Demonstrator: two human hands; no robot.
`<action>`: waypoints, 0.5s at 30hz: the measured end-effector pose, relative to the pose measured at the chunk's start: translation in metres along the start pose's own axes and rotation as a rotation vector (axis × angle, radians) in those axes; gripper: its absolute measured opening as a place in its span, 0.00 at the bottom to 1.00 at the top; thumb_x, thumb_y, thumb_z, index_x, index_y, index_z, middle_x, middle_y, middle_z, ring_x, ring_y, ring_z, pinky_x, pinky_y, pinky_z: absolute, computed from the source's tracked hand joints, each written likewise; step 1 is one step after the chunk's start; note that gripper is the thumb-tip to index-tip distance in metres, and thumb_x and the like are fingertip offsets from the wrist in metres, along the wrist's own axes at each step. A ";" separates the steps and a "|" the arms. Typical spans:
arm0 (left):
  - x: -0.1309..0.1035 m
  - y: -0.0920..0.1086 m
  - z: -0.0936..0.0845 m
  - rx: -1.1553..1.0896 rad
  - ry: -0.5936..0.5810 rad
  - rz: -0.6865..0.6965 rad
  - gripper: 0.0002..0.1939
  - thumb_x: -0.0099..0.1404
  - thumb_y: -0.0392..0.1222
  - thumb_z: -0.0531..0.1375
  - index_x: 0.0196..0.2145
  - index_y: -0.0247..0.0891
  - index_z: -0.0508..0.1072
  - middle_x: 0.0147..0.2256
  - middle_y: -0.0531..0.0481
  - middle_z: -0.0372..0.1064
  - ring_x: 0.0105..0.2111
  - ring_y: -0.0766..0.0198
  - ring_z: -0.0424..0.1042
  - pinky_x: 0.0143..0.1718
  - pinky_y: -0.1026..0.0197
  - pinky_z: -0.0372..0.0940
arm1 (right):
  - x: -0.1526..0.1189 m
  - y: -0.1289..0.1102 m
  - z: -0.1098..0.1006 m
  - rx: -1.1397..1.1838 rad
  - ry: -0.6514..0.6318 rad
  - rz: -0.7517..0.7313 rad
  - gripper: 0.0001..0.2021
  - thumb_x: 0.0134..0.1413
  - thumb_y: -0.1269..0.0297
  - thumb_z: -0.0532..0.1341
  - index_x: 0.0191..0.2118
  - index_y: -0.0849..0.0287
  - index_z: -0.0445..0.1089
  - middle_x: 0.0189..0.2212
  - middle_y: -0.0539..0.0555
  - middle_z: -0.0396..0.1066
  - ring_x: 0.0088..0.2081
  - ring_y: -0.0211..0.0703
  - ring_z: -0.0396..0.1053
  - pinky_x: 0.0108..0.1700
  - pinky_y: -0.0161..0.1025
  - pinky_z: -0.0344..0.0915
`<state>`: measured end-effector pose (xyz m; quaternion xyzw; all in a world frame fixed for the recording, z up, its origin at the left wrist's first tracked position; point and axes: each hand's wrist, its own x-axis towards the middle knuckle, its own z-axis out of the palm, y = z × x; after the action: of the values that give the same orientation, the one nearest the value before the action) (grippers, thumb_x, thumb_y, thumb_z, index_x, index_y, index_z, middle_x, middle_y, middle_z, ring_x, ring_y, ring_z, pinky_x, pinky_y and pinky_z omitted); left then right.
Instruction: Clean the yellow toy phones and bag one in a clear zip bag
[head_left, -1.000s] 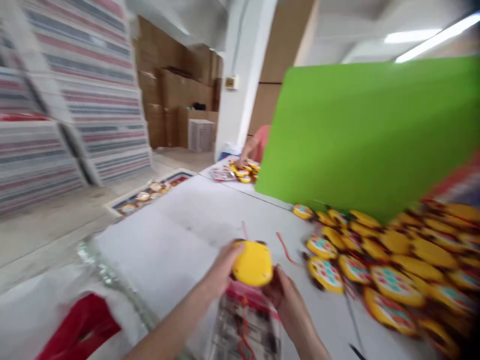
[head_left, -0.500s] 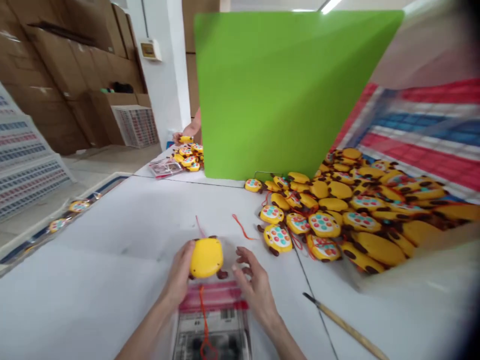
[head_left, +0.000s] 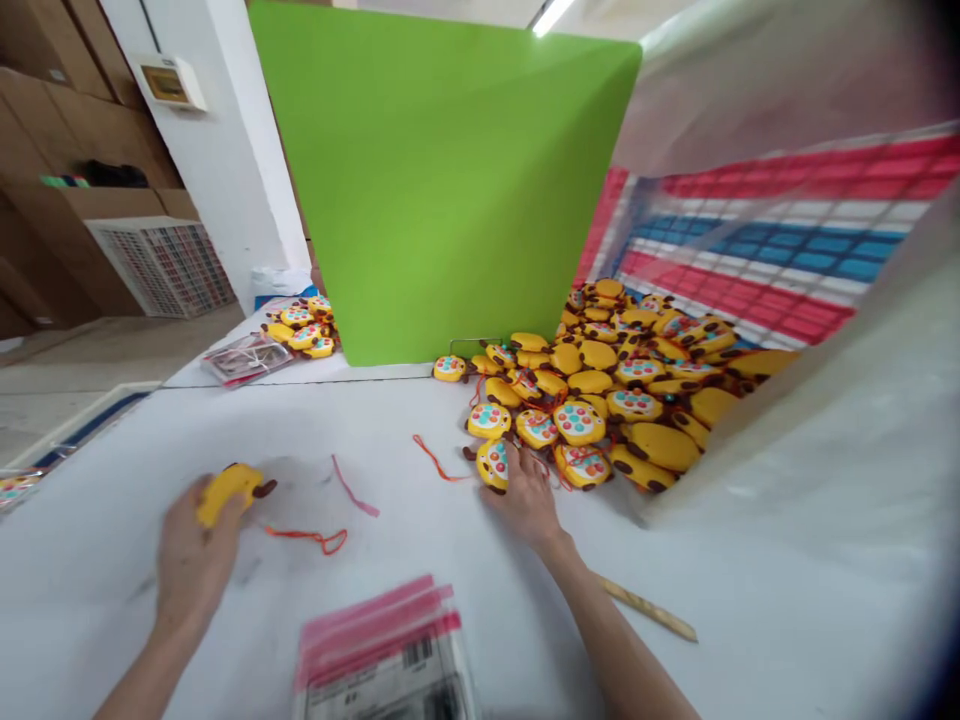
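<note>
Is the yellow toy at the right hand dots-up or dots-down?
Dots-up: the yellow toy shows coloured dots beside the right hand's fingers.

I found a passable lane of white tabletop (head_left: 420,530) between the left hand (head_left: 193,550) and the right hand (head_left: 529,500), with thin cords (head_left: 360,502) lying in it. Pink-topped packets (head_left: 382,650) obstructed the near side. A heap of yellow toys (head_left: 589,383) blocked reach past the right hand; a green panel (head_left: 450,190) barred the way behind. Plastic sheeting (head_left: 757,440), blurred, appeared to close off the right.
</note>
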<state>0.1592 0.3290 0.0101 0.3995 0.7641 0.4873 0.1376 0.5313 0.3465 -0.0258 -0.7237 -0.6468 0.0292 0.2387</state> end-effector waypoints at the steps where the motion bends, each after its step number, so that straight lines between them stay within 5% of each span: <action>1: -0.018 0.006 0.004 -0.076 -0.113 0.030 0.18 0.51 0.46 0.62 0.41 0.40 0.70 0.38 0.52 0.70 0.47 0.47 0.67 0.51 0.49 0.61 | -0.003 -0.005 0.000 0.023 -0.003 -0.006 0.34 0.44 0.65 0.63 0.58 0.64 0.55 0.51 0.68 0.62 0.53 0.63 0.61 0.52 0.55 0.61; 5: -0.108 0.035 0.028 -0.411 -0.701 -0.126 0.22 0.55 0.55 0.60 0.40 0.35 0.73 0.34 0.44 0.74 0.38 0.51 0.73 0.41 0.53 0.67 | -0.038 -0.039 0.000 0.314 0.006 -0.120 0.31 0.45 0.67 0.61 0.57 0.61 0.55 0.49 0.63 0.63 0.50 0.56 0.64 0.50 0.49 0.65; 9: -0.156 0.055 0.044 -0.708 -0.768 -0.371 0.27 0.53 0.55 0.64 0.48 0.38 0.71 0.43 0.43 0.73 0.43 0.52 0.72 0.43 0.56 0.67 | -0.083 -0.077 -0.003 0.604 0.000 -0.226 0.37 0.43 0.65 0.64 0.60 0.56 0.51 0.55 0.61 0.57 0.55 0.55 0.59 0.55 0.50 0.62; 13: -0.143 0.048 0.040 -0.804 -0.710 -0.393 0.24 0.51 0.50 0.66 0.42 0.33 0.73 0.39 0.42 0.74 0.39 0.54 0.73 0.40 0.58 0.67 | -0.092 -0.089 -0.011 1.011 -0.249 -0.115 0.33 0.50 0.58 0.62 0.60 0.57 0.52 0.51 0.61 0.63 0.47 0.49 0.68 0.44 0.43 0.69; 15: -0.133 0.041 0.036 -0.782 -0.800 -0.382 0.21 0.52 0.48 0.66 0.41 0.32 0.74 0.36 0.44 0.75 0.35 0.56 0.73 0.36 0.60 0.67 | -0.085 -0.086 -0.014 1.118 -0.349 -0.033 0.28 0.53 0.54 0.59 0.57 0.58 0.57 0.46 0.59 0.68 0.40 0.47 0.70 0.35 0.38 0.70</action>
<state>0.2856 0.2611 0.0042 0.3272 0.4747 0.5110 0.6375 0.4433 0.2655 -0.0031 -0.4623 -0.5743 0.4807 0.4747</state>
